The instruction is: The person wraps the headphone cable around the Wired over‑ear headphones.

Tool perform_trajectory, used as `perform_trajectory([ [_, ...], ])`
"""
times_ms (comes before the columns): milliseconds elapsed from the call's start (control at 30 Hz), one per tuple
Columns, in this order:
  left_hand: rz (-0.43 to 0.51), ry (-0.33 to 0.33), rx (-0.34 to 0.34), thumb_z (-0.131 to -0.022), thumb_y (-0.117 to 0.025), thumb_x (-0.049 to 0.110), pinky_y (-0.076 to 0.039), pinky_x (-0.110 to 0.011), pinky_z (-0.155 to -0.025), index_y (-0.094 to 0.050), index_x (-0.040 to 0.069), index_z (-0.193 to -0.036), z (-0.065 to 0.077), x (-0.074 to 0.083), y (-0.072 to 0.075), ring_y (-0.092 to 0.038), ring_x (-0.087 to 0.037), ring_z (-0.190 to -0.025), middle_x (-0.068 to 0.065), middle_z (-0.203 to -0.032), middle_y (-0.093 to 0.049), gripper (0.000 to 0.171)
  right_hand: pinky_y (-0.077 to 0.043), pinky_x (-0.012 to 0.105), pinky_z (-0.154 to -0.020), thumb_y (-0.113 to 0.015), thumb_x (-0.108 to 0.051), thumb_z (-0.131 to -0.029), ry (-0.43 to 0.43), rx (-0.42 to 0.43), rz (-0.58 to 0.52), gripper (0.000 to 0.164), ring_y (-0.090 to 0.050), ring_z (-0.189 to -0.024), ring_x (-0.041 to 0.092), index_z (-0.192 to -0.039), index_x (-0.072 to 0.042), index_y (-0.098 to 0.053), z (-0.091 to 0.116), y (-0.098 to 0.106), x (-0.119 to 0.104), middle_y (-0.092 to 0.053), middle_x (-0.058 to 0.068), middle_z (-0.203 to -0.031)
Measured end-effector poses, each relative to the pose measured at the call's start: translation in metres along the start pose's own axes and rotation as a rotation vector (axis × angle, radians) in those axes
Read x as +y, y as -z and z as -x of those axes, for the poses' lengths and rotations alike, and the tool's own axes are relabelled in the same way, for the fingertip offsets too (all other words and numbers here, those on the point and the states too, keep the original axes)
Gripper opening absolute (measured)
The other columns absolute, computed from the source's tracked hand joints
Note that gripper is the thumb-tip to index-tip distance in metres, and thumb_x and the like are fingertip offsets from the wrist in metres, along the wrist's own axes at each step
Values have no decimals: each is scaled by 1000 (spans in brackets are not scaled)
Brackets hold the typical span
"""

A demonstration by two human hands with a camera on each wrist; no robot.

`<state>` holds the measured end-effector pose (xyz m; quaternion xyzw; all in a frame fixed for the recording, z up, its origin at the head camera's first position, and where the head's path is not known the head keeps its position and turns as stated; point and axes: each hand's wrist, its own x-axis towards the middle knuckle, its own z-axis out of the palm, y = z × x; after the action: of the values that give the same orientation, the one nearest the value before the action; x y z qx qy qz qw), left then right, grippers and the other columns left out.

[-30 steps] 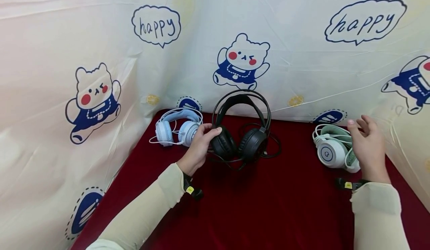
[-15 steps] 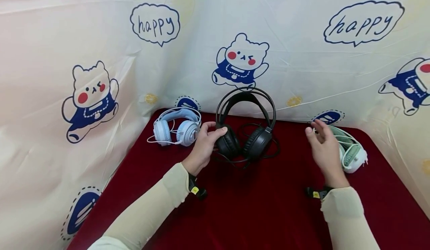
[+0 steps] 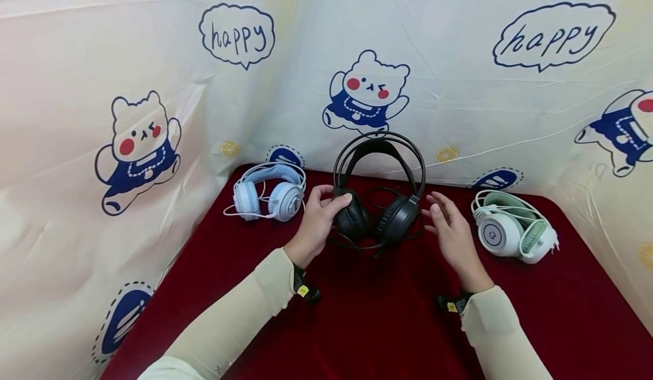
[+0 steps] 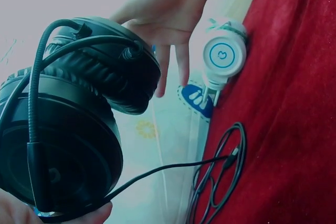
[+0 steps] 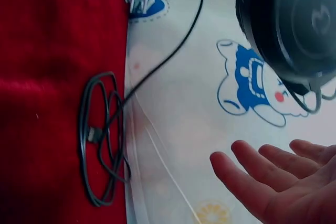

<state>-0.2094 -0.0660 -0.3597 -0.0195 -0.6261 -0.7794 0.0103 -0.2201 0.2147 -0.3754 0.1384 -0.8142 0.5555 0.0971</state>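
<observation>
Black over-ear headphones (image 3: 397, 221) stand upright at the middle of the head view, headband on top. My left hand (image 3: 317, 219) grips their left ear cup, thumb on the near side. In the left wrist view the black ear cup (image 4: 58, 140) fills the left, with a microphone boom (image 4: 35, 103) across it. My right hand (image 3: 454, 238) is just right of the other ear cup, fingers spread and holding nothing. The right wrist view shows its open fingers (image 5: 262, 174) apart from the cup. A coiled black cable (image 5: 84, 140) trails from the headphones onto the red cloth.
Light-blue headphones (image 3: 270, 198) rest at the back left of the red cloth (image 3: 377, 323). White and green headphones (image 3: 512, 229) lie at the right, beyond my right hand. A white printed curtain (image 3: 449, 102) closes off the back and sides.
My right hand has moved left from over the white and green headphones to beside the black ones. My left hand keeps its grip, and the black headphones have shifted slightly right.
</observation>
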Motion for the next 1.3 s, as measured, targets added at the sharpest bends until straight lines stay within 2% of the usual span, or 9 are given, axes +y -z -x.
perform_trajectory([
  [167,6,-31,28,-91,-66,27,-52,-34,-80,-39,10,-129,0,1,-2,-65,-24,-90,-18,-110,-64,49,-53,39,-83,-36,-27,-106,5,-50,-47,49,-56,-118,38,-149,-4,-33,3,-8,-2,-43,18,-145],
  [333,11,-61,38,-90,-68,28,-51,-35,-84,-39,10,-128,0,0,-4,-64,-24,-93,-17,-108,-64,50,-52,49,-83,-35,-25,-107,-9,-87,-100,48,-54,-118,39,-150,-4,-30,4,-13,-2,-40,20,-147],
  [500,14,-94,46,-89,-69,27,-52,-35,-85,-39,11,-126,0,0,-7,-64,-24,-93,-16,-107,-65,50,-53,47,-80,-34,-30,-107,-37,-132,-172,52,-54,-117,39,-151,-3,-26,4,-17,-2,-39,23,-147],
  [667,29,-116,46,-89,-69,27,-52,-34,-84,-38,11,-126,2,-3,-12,-65,-24,-93,-16,-109,-65,51,-55,45,-78,-32,-37,-106,-38,-171,-250,59,-61,-109,19,-152,-2,-22,8,-22,-4,-43,27,-139],
  [767,32,-133,50,-88,-71,27,-51,-35,-86,-36,12,-127,2,-7,-14,-64,-25,-97,-15,-114,-63,54,-56,40,-76,-33,-39,-106,-15,-186,-281,60,-64,-101,12,-152,-2,-23,10,-26,-4,-47,28,-132],
  [933,-19,-151,75,-87,-72,27,-49,-38,-91,-35,13,-129,5,-16,-17,-60,-23,-106,-12,-123,-57,58,-55,32,-75,-41,-31,-105,-29,-204,-260,58,-62,-98,10,-152,-2,-22,11,-31,-2,-47,28,-130],
  [1100,-53,-105,71,-86,-74,30,-47,-40,-95,-31,15,-131,10,-25,-19,-56,-23,-111,-11,-129,-50,64,-55,32,-76,-50,-23,-102,-80,-212,-233,62,-58,-105,19,-153,-6,-19,11,-32,-1,-46,27,-131],
  [1200,-68,-63,42,-85,-74,32,-45,-40,-97,-29,17,-133,12,-27,-19,-53,-22,-114,-10,-132,-47,67,-54,33,-77,-53,-25,-99,-97,-198,-197,67,-55,-108,28,-155,-11,-19,10,-30,-2,-47,26,-130],
  [1300,-105,-41,9,-85,-75,34,-44,-40,-98,-26,17,-136,14,-28,-17,-52,-22,-117,-10,-133,-47,72,-51,33,-77,-54,-30,-97,-104,-170,-151,71,-51,-110,31,-155,-13,-18,9,-26,-3,-47,24,-132],
])
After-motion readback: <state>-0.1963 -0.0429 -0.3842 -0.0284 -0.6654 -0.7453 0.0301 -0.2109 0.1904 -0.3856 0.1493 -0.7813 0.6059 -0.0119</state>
